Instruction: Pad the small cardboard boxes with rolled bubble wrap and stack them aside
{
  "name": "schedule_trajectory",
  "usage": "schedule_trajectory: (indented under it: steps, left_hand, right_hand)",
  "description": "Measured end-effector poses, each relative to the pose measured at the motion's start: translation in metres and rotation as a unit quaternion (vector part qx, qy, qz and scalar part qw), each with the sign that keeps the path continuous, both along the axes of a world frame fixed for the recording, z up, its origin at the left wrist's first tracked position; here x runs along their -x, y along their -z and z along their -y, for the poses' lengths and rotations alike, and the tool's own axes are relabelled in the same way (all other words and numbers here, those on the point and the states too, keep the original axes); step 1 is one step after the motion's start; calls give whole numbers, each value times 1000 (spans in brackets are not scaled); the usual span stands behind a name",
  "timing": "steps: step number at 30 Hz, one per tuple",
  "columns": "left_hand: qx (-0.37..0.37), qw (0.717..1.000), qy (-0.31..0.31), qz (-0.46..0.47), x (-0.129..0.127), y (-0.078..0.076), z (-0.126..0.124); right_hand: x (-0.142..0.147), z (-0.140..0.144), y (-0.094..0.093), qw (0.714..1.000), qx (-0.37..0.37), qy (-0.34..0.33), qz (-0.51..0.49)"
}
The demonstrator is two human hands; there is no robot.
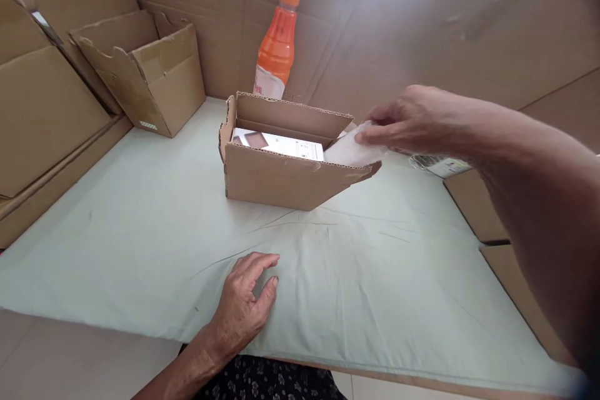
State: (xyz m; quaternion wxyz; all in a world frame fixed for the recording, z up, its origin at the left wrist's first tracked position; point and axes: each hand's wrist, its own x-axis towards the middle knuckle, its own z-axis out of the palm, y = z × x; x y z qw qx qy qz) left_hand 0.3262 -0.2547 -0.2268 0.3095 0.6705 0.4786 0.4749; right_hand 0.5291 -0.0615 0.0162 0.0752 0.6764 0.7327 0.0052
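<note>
An uncovered cardboard box (272, 178) stands in the middle of the cloth-covered table. Inside it lies a white printed carton (290, 146) with a brown picture on its left part. At the box's right end, my right hand (398, 119) pinches a sheet of whitish, translucent wrapping (354, 147), part of which is down in the box beside the carton. My left hand (246, 294) rests near the table's front edge, apart from the box, its thumb and fingers curved with a gap between them and nothing held.
Behind the box stands an orange drink bottle (277, 44). Several cardboard boxes line the left side, the nearest open one (164, 81) at the back left. More cardboard (475, 206) and a clear-wrapped item (447, 166) lie at the right. Cardboard walls (197, 6) close off the back.
</note>
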Motion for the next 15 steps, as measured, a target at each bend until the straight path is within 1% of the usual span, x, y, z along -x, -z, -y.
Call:
schedule_trajectory:
  steps: [2, 3, 6, 10, 12, 15]
  left_hand:
    - [-16, 1000, -2, -7, -1, 1, 0]
    - [-19, 1000, -3, -9, -1, 1, 0]
    - [-24, 1000, -5, -7, -2, 3, 1]
    - [-23, 1000, -4, -6, -1, 3, 1]
    - [-21, 1000, -2, -11, -2, 3, 1]
    - [-22, 999, -2, -24, -4, 3, 0]
  right_hand:
    - [11, -4, -1, 996, 88, 26, 9]
    - [14, -6, 0, 992, 118, 39, 17]
    - [17, -8, 12, 992, 121, 26, 4]
    - [5, -8, 32, 989, 139, -31, -45]
    - [2, -11, 41, 989, 138, -51, -30]
    - [6, -15, 52, 991, 117, -71, 4]
